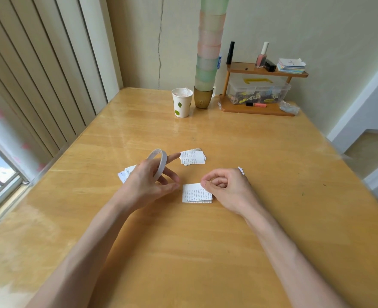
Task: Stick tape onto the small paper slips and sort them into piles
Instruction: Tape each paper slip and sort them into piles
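left hand (148, 183) grips tape roll (159, 162) | right hand (227, 188) curled, fingertips at near slip pile (195, 194) corner, hold unclear | far slip pile (193, 157) beyond on bench (261, 152)

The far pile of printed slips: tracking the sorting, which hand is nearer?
Left. The left hand, holding the tape roll, has its index fingertip beside the far pile; the right hand is closer to the person, pinching a corner of the near pile.

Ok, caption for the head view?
Left hand holds the tape roll; right hand curls at the nearest slips.
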`<state>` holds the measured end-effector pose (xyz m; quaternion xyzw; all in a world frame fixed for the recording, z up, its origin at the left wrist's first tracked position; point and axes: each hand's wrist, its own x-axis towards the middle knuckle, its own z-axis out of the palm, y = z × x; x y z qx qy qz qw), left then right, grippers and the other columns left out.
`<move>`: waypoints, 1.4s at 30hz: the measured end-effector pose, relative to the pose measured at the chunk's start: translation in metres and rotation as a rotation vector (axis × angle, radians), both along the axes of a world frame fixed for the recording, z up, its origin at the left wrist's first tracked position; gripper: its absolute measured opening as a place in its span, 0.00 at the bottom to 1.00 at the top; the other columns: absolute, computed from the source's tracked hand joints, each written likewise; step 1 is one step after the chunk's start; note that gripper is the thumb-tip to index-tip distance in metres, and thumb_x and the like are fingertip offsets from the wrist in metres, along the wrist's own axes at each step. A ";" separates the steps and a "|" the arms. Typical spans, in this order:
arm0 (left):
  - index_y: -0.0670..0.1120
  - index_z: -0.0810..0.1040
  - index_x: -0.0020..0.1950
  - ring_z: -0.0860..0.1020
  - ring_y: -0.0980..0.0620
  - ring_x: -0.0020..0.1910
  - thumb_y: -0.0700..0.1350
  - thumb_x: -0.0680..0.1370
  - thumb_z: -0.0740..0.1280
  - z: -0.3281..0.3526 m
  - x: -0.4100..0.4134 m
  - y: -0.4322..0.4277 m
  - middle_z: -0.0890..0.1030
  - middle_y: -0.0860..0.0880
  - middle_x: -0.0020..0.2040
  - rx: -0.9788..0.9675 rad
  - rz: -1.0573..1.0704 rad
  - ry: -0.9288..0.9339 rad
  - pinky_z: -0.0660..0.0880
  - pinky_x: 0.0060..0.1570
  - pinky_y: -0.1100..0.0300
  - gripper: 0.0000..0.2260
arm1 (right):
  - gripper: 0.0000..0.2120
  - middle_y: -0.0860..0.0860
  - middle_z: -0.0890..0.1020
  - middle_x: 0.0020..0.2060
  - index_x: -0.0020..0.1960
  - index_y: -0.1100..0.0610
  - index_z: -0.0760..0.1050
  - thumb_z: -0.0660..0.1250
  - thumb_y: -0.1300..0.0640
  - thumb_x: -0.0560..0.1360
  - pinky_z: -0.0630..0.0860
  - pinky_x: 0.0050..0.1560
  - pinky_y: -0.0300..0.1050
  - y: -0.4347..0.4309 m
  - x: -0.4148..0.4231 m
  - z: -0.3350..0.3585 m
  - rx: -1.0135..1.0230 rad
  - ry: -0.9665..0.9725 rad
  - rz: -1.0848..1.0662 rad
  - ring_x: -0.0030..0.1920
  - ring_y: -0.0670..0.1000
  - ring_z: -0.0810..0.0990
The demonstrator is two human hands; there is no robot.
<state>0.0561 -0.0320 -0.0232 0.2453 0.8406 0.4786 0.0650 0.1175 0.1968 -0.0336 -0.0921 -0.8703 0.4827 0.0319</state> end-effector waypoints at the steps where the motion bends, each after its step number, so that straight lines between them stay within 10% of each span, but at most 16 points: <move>1: 0.57 0.79 0.65 0.84 0.51 0.41 0.41 0.75 0.78 -0.001 0.000 0.000 0.87 0.58 0.51 -0.006 -0.008 -0.009 0.79 0.47 0.64 0.22 | 0.04 0.38 0.77 0.24 0.46 0.51 0.84 0.73 0.54 0.78 0.68 0.31 0.30 0.000 0.000 0.000 0.001 0.000 -0.001 0.27 0.39 0.73; 22: 0.58 0.74 0.74 0.83 0.56 0.41 0.42 0.75 0.77 -0.004 0.005 0.010 0.86 0.61 0.47 -0.029 -0.075 0.007 0.79 0.52 0.64 0.30 | 0.03 0.38 0.76 0.24 0.46 0.51 0.84 0.73 0.54 0.78 0.68 0.30 0.31 -0.004 0.001 0.001 0.036 0.010 0.001 0.27 0.40 0.72; 32: 0.49 0.86 0.50 0.83 0.57 0.39 0.44 0.75 0.77 -0.008 0.009 0.016 0.81 0.71 0.59 -0.052 -0.071 0.041 0.77 0.45 0.66 0.05 | 0.03 0.38 0.77 0.25 0.46 0.49 0.84 0.73 0.53 0.79 0.68 0.30 0.31 -0.004 0.000 0.001 0.063 0.008 0.002 0.27 0.40 0.72; 42: 0.48 0.85 0.45 0.84 0.57 0.40 0.43 0.76 0.76 -0.009 0.009 0.017 0.79 0.69 0.64 -0.083 -0.083 0.054 0.81 0.48 0.57 0.02 | 0.03 0.38 0.76 0.24 0.46 0.49 0.84 0.73 0.53 0.79 0.68 0.30 0.31 -0.003 0.001 0.000 0.066 0.012 0.007 0.26 0.41 0.71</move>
